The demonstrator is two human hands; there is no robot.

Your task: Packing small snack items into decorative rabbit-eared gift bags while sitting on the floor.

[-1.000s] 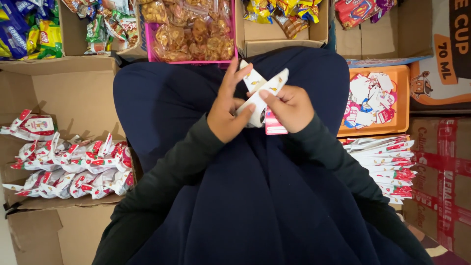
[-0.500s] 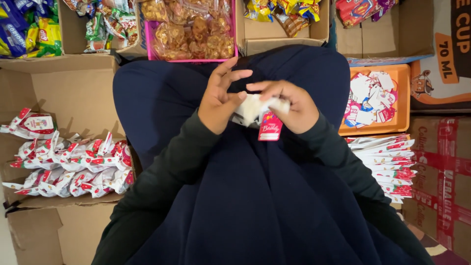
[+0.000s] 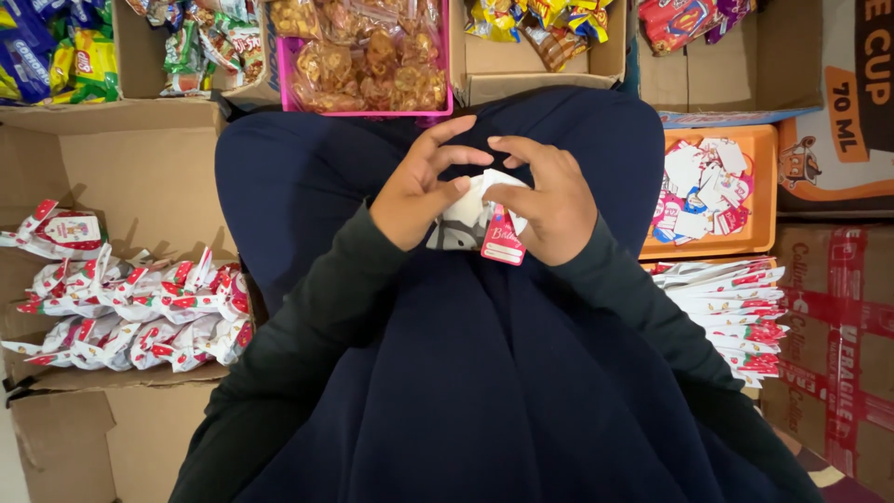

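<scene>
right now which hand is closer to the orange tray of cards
Right. The right hand sits just left of the orange tray in the image; the left hand is farther away, beyond it.

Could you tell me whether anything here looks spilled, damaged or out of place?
Nothing stands out. Both hands, left hand and right hand, pinch a small white packet with a pink tag over the lap. The red-and-white packets lie loosely heaped but inside their cardboard box.

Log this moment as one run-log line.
left hand: grips white packet | right hand: pinches same packet, pink tag hanging | filled packets in left box | orange tray at right
</scene>
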